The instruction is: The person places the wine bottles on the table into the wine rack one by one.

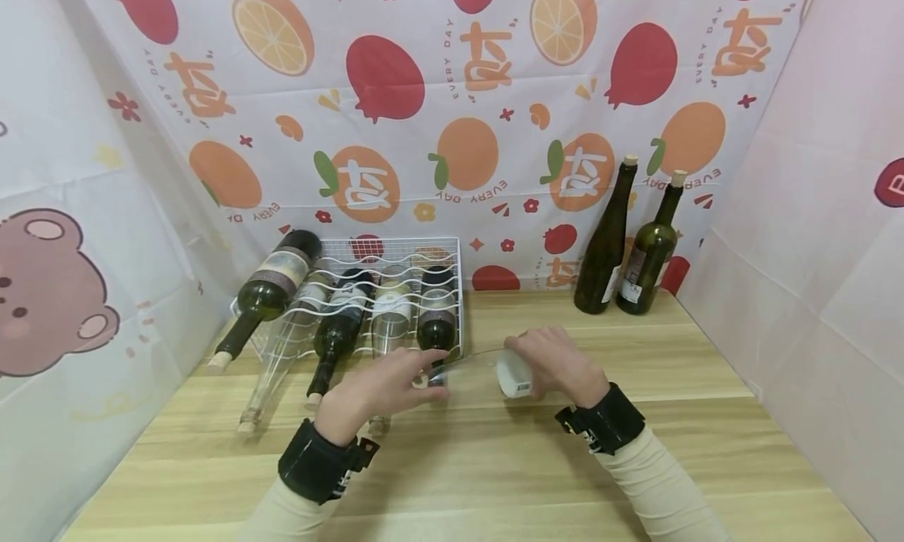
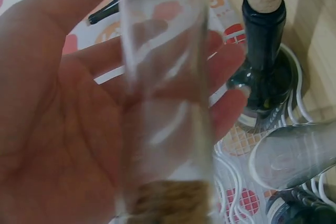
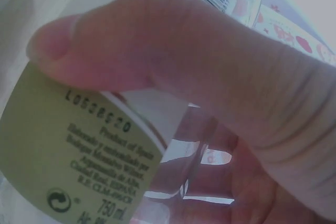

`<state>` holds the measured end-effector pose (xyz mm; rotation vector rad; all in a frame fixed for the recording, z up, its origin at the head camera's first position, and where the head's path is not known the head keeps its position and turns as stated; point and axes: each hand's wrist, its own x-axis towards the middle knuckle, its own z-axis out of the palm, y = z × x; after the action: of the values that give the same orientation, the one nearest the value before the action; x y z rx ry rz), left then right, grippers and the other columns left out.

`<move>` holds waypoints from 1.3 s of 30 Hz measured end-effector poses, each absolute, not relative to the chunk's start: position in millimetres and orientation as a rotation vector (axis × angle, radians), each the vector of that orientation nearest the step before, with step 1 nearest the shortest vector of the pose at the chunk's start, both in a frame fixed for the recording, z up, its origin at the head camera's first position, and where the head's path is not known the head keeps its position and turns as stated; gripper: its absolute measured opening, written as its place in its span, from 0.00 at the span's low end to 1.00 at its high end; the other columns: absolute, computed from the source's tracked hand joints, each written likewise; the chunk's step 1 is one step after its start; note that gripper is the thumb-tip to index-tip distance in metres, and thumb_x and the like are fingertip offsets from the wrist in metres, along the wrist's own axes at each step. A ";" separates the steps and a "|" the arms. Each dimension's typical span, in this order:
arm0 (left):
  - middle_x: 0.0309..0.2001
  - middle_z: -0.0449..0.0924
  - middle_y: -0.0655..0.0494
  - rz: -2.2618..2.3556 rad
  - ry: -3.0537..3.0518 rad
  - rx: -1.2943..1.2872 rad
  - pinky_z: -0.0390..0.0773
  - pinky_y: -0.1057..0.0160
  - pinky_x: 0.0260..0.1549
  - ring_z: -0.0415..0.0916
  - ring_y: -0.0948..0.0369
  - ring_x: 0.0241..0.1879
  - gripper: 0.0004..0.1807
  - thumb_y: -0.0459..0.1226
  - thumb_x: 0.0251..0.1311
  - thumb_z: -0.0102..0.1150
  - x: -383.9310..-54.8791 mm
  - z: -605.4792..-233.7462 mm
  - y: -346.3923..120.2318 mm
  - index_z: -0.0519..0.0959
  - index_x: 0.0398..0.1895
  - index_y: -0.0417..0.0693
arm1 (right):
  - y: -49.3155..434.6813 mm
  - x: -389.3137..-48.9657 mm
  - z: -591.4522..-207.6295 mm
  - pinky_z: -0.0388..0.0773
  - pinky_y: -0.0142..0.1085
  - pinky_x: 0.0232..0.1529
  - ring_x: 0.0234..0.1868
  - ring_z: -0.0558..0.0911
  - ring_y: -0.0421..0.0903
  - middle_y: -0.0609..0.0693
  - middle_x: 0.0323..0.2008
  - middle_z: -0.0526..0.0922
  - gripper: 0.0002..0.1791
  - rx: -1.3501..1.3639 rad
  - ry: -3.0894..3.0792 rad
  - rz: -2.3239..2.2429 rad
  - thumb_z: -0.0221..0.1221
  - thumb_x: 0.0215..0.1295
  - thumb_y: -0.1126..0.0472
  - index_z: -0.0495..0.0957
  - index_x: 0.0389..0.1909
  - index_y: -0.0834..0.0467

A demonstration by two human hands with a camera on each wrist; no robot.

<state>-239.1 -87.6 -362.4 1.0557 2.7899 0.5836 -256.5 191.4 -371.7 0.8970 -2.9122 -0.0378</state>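
A clear glass wine bottle (image 1: 476, 379) lies roughly level above the table, its neck toward the left. My right hand (image 1: 561, 361) grips its body, with the thumb (image 3: 121, 45) across the printed label (image 3: 89, 150). At the neck is my left hand (image 1: 384, 385), fingers spread and loosely bent. In the left wrist view the glass neck (image 2: 168, 77) passes in front of the palm, with a cork (image 2: 170, 203) in its end; no firm hold shows. Just behind the left hand stands a white wire rack (image 1: 461, 299) with several corked bottles lying in it.
One dark bottle (image 1: 268, 287) lies higher at the rack's left end, neck pointing forward. Several necks jut over the rack's front. Two green bottles (image 1: 600, 267) (image 1: 646, 267) stand upright at the back right. Printed cloth (image 1: 487, 228) hangs behind the wooden table (image 1: 636, 354).
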 end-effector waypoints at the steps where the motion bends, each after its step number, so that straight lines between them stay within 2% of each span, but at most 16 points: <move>1: 0.44 0.84 0.51 0.584 2.768 1.034 0.78 0.56 0.44 0.81 0.59 0.40 0.37 0.56 0.62 0.60 -239.3 -363.1 -87.4 0.68 0.70 0.45 | 191.1 -256.2 -370.9 0.79 0.43 0.36 0.34 0.80 0.48 0.50 0.36 0.85 0.39 0.897 -2.917 -0.035 0.82 0.28 0.56 0.79 0.48 0.53; 3: 0.43 0.83 0.51 0.583 2.736 1.026 0.78 0.57 0.42 0.80 0.62 0.36 0.39 0.56 0.63 0.60 -240.0 -364.4 -87.4 0.65 0.73 0.49 | 190.8 -255.9 -369.9 0.79 0.44 0.37 0.35 0.80 0.48 0.50 0.37 0.85 0.39 0.892 -2.927 -0.029 0.82 0.29 0.56 0.79 0.49 0.53; 7: 0.41 0.83 0.59 0.587 2.674 1.074 0.77 0.62 0.38 0.78 0.67 0.31 0.38 0.54 0.64 0.58 -240.8 -365.1 -87.3 0.60 0.76 0.59 | 191.2 -256.4 -369.9 0.79 0.43 0.36 0.35 0.81 0.48 0.50 0.37 0.85 0.40 0.894 -2.924 -0.026 0.83 0.28 0.56 0.79 0.50 0.53; 12: 0.31 0.81 0.65 0.597 2.650 1.190 0.73 0.67 0.30 0.73 0.67 0.23 0.36 0.51 0.67 0.56 -241.2 -364.5 -87.0 0.60 0.76 0.58 | 194.5 -258.6 -371.3 0.79 0.44 0.36 0.37 0.82 0.49 0.50 0.39 0.86 0.41 0.903 -2.903 -0.010 0.82 0.26 0.58 0.78 0.50 0.52; 17: 0.27 0.80 0.69 0.561 2.708 1.191 0.72 0.68 0.25 0.70 0.70 0.19 0.35 0.53 0.68 0.55 -240.0 -361.8 -87.8 0.60 0.76 0.60 | 199.3 -259.9 -371.5 0.79 0.46 0.38 0.42 0.80 0.51 0.51 0.45 0.85 0.43 0.903 -2.905 0.105 0.81 0.29 0.59 0.77 0.55 0.51; 23: 0.25 0.80 0.69 0.529 2.754 1.176 0.67 0.68 0.19 0.63 0.70 0.13 0.34 0.51 0.67 0.56 -238.7 -358.4 -89.5 0.60 0.75 0.64 | 203.0 -258.8 -368.9 0.79 0.49 0.42 0.45 0.77 0.51 0.53 0.49 0.83 0.43 0.902 -2.921 0.212 0.82 0.34 0.56 0.75 0.58 0.50; 29: 0.24 0.77 0.68 0.519 2.786 1.175 0.64 0.69 0.17 0.61 0.70 0.13 0.34 0.50 0.66 0.59 -238.0 -357.0 -92.2 0.61 0.75 0.68 | 205.6 -258.8 -368.0 0.78 0.48 0.44 0.46 0.77 0.50 0.52 0.50 0.82 0.42 0.875 -2.946 0.256 0.80 0.39 0.55 0.74 0.60 0.48; 39: 0.20 0.73 0.67 0.514 2.828 1.142 0.59 0.69 0.16 0.57 0.69 0.12 0.35 0.49 0.65 0.60 -235.8 -349.4 -98.6 0.60 0.74 0.73 | 214.0 -259.7 -364.2 0.79 0.48 0.44 0.48 0.80 0.49 0.53 0.53 0.82 0.43 0.848 -2.947 0.306 0.80 0.39 0.52 0.75 0.61 0.53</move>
<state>-235.8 -98.6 -349.4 1.1424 2.8279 0.5139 -259.7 214.0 -364.2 0.8480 -2.9470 0.3060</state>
